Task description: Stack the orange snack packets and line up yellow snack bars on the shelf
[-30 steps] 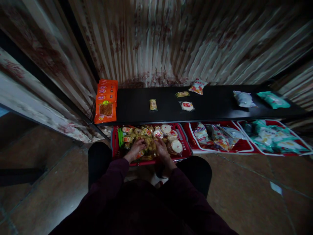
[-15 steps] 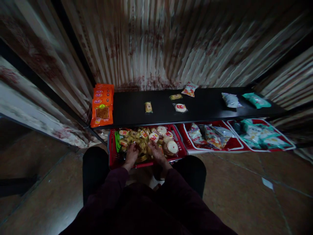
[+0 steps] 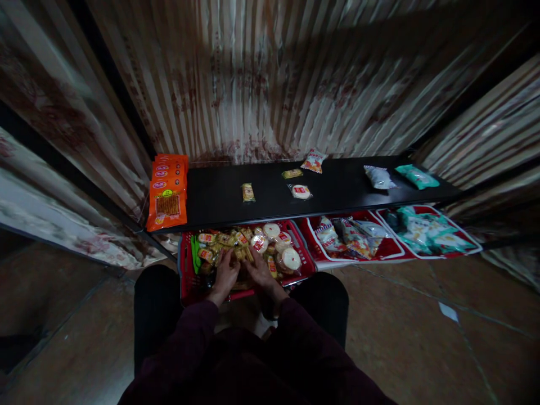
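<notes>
Both my hands are down in a red plastic basket (image 3: 185,275) on the floor, filled with several small wrapped snacks (image 3: 270,247). My left hand (image 3: 225,274) rests on the yellow-wrapped packets near the basket's middle, fingers curled into them. My right hand (image 3: 259,271) lies close beside it, fingers bent over the packets. What either hand holds is too dark and small to name. Round white cakes in clear wrap (image 3: 291,259) lie just right of my right hand.
A black shelf (image 3: 346,194) runs above the baskets, carrying an orange packet stack (image 3: 167,194) at its left end, a few single snacks (image 3: 300,192) and a teal bag (image 3: 417,176). Two more red baskets (image 3: 390,247) stand to the right. A corrugated wall is behind.
My view has swung right and slightly up, so everything shifted left in frame. My two hands drew closer together over the yellow packets in the basket.
</notes>
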